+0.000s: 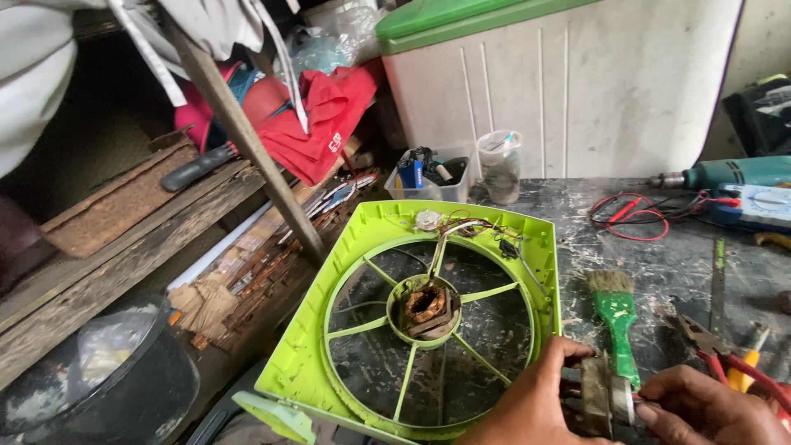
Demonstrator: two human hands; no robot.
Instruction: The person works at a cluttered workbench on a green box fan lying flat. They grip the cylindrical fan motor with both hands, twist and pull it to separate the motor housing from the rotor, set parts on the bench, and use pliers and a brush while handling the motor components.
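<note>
A lime-green fan frame (329, 346) lies flat on the workbench, with spokes running to a centre hub that holds a copper-wound motor stator (427, 307). Thin wires (470, 227) lie along its far edge. At the bottom right, my left hand (535, 400) and my right hand (709, 412) together grip a small rusty metal motor rotor (601, 395) with a shaft, held just off the frame's right edge. A green-handled paintbrush (616, 317) lies on the bench right behind the rotor.
Pliers with red handles (725, 358) lie at right. A multimeter (762, 202) with red leads (630, 216) and a teal drill (729, 171) sit at the back right. Clear plastic containers (498, 165), a white chest with green lid (577, 82), red cloth (325, 115) and a black pot (107, 379) surround the bench.
</note>
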